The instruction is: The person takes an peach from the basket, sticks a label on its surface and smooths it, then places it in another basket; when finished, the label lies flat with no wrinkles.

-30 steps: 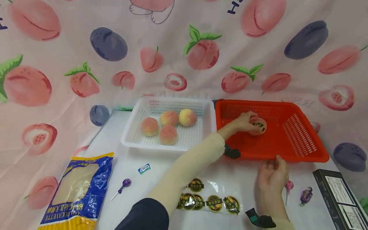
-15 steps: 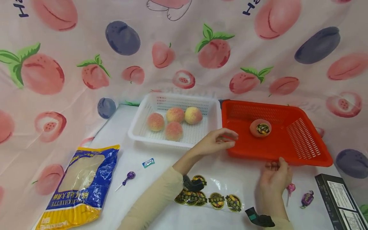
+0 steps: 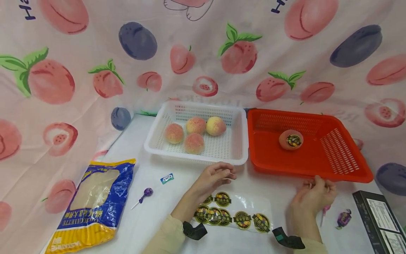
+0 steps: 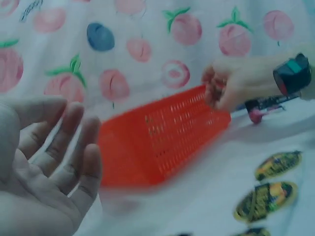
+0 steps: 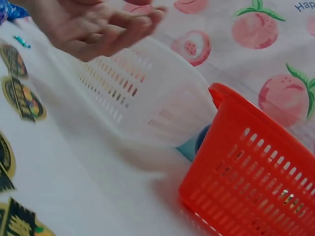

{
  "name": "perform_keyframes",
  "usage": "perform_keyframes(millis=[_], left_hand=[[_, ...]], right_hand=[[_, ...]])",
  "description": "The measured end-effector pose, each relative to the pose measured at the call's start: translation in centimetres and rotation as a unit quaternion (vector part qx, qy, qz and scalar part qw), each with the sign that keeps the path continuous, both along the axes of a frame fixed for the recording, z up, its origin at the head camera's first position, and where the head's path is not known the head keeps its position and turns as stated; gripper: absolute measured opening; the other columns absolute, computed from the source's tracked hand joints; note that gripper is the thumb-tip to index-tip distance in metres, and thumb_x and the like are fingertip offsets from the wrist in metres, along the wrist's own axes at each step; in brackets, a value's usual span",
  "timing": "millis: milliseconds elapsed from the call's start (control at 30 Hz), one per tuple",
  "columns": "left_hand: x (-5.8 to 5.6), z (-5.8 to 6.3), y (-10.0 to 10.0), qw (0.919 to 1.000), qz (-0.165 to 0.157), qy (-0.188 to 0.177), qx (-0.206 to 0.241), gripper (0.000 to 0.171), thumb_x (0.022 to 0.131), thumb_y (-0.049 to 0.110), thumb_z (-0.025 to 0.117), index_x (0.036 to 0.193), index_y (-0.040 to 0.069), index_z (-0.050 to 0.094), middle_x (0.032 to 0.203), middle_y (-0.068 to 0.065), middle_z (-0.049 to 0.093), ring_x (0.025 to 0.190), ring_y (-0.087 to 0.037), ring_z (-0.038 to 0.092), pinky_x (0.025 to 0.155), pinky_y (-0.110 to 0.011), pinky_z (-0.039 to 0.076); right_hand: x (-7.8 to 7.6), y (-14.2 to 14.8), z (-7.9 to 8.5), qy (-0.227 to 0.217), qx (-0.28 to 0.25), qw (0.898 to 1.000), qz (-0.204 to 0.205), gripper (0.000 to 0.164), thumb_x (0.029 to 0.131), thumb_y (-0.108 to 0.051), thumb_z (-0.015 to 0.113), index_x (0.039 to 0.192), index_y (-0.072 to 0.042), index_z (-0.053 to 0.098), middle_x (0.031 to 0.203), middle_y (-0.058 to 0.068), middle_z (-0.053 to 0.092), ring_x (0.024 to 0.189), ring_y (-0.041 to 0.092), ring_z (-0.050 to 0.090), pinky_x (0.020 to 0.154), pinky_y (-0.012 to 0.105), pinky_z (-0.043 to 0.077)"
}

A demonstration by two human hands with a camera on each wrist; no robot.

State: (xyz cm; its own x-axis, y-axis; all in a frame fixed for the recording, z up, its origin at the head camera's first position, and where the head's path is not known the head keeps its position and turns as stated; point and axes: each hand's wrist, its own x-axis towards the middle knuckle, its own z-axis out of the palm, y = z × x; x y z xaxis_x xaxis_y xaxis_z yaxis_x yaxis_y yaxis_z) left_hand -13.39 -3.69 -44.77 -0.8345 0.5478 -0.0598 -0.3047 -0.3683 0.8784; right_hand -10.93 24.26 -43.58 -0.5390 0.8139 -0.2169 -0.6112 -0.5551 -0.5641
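My left hand (image 3: 214, 180) is just in front of the white basket (image 3: 239, 160), its fingers loosely bent with nothing in them. The left wrist view shows that same hand (image 4: 54, 167) with its palm bare. My right hand (image 3: 312, 197) is at the front rim of the red basket (image 3: 285, 162), fingers loosely curled; any contact with the rim is hard to make out. Inside the red basket sits one peach (image 3: 285, 140) bearing a round black-and-gold sticker (image 3: 293, 141). Several peaches without visible stickers, one of them a yellowish peach (image 3: 216, 126), lie in the white basket.
A clear sheet of round stickers (image 3: 242, 220) lies between my forearms. To the left are a blue-yellow bag (image 3: 95, 201), a purple lollipop (image 3: 147, 192) and a small wrapped sweet (image 3: 167, 178). A pink lollipop (image 3: 325, 209), a purple candy (image 3: 344, 218) and a black box (image 3: 380, 218) lie right.
My left hand has let go of the stickered peach in the red basket and drawn back left and toward me. My right hand has shifted slightly right along the rim.
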Motion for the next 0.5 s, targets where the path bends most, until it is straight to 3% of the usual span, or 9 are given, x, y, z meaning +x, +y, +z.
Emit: perform_keyframes(millis=[133,233,367,500], left_hand=[[0.8,-1.2,-0.3,0.9941,0.083,-0.031,0.062,0.016,0.088,0.02,0.053,0.1,0.009,0.055,0.096,-0.001,0.059,0.089,-0.013,0.058,0.079,-0.025,0.046],[1.2,-1.5,-0.1,0.9804,0.162,-0.042,0.105,0.012,0.089,0.021,0.051,0.096,0.011,0.052,0.091,0.001,0.055,0.085,-0.012,0.054,0.075,-0.024,0.043],[1.5,-1.4,0.1,0.9511,0.26,-0.071,0.152,0.008,0.089,0.021,0.046,0.092,0.014,0.047,0.087,0.001,0.048,0.08,-0.013,0.047,0.072,-0.026,0.038],[1.3,-0.7,0.0,0.9146,0.344,-0.111,0.182,0.005,0.09,0.019,0.043,0.092,0.015,0.041,0.089,0.0,0.044,0.081,-0.015,0.044,0.072,-0.029,0.037]], right_hand=[[0.2,0.3,0.4,0.002,0.059,0.998,-0.027,0.032,0.079,0.006,0.058,0.102,-0.005,0.04,0.104,0.007,0.044,0.082,0.019,0.042,0.06,0.025,0.035],[0.3,0.1,1.0,0.012,0.114,0.992,-0.052,0.031,0.077,0.007,0.06,0.1,-0.002,0.042,0.096,0.008,0.043,0.081,0.019,0.042,0.062,0.024,0.036],[0.3,-0.7,1.9,0.038,0.203,0.976,-0.075,0.023,0.075,0.007,0.061,0.091,-0.001,0.045,0.086,0.01,0.041,0.076,0.02,0.042,0.062,0.024,0.038],[0.1,-2.2,2.6,0.074,0.301,0.95,-0.035,0.018,0.078,0.008,0.058,0.088,-0.001,0.046,0.084,0.011,0.044,0.076,0.022,0.045,0.066,0.024,0.045]])
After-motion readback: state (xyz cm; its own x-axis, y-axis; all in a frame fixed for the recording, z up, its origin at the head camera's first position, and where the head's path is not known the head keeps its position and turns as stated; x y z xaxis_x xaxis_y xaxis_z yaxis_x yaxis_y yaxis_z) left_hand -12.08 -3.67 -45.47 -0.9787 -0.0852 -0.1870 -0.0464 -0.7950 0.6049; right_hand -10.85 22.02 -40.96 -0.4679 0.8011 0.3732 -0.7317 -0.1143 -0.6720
